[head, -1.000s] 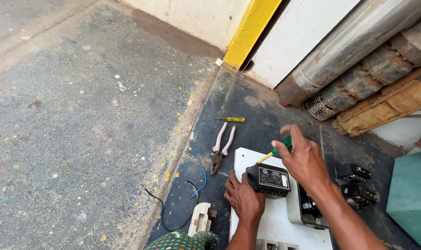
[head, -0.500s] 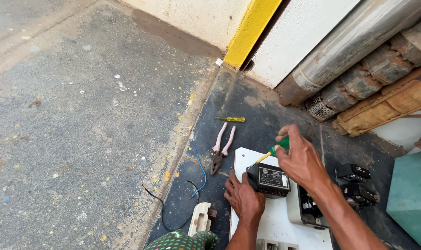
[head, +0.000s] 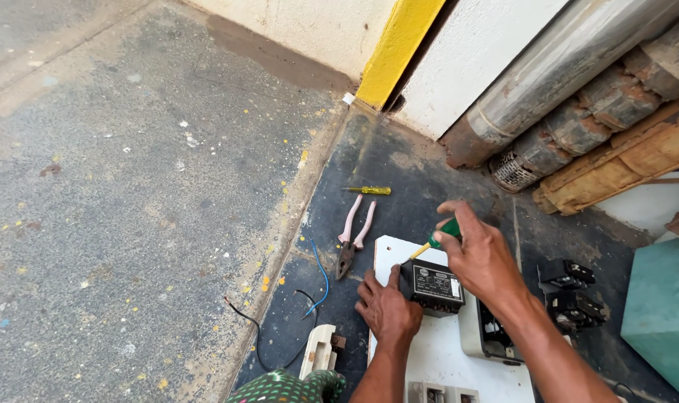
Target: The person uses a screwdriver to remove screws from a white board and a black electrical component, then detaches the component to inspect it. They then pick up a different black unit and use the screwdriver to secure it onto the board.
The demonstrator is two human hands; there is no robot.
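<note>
The right hand (head: 480, 257) is closed around a green-handled screwdriver (head: 433, 240), tip at the black electrical unit's (head: 436, 285) top-left corner on the white board (head: 444, 351); the left hand (head: 388, 310) lies flat, fingers spread, steadying it; fastening seems unfinished; pliers (head: 354, 235) lie unused on the floor.

Right hand (head: 483, 257) drives screwdriver (head: 438, 236) into black box (head: 436, 286).

A small box-shaped electrical unit (head: 436, 285) sits on a flat board (head: 444, 351) lying on the floor (head: 130, 186). Pliers (head: 354, 235) lie just beside the board at nine o'clock, a small screwdriver (head: 369, 190) beyond them at twelve. Loose wires (head: 309, 298) trail at seven o'clock. Pipes (head: 563, 97) lie at two o'clock.
</note>
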